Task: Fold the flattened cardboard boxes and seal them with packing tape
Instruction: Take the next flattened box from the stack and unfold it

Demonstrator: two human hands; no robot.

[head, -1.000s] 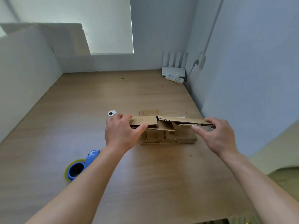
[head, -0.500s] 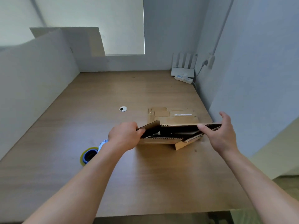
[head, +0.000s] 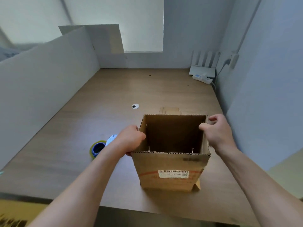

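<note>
The wall (head: 262, 112) stands close right of the box (head: 170, 167); the tape dispenser (head: 98, 149) lies left, flat cardboard (head: 169, 110) just behind.

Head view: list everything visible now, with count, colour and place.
table: 1, wood-brown, fills the middle.
box: 1, brown, upright and open-topped, near the table's front edge.
label: 1, white, on the box's near face.
flat cardboard: count unclear, brown, behind the box.
tape dispenser: 1, blue, left of the box.
grommet: 1, white, mid-table.
router: 1, white, far right corner.
power strip: 1, white, before the router.
partition: 1, white, along the left.
left hand: 1, grips the box's left wall.
right hand: 1, pinches the box's right wall.
</note>
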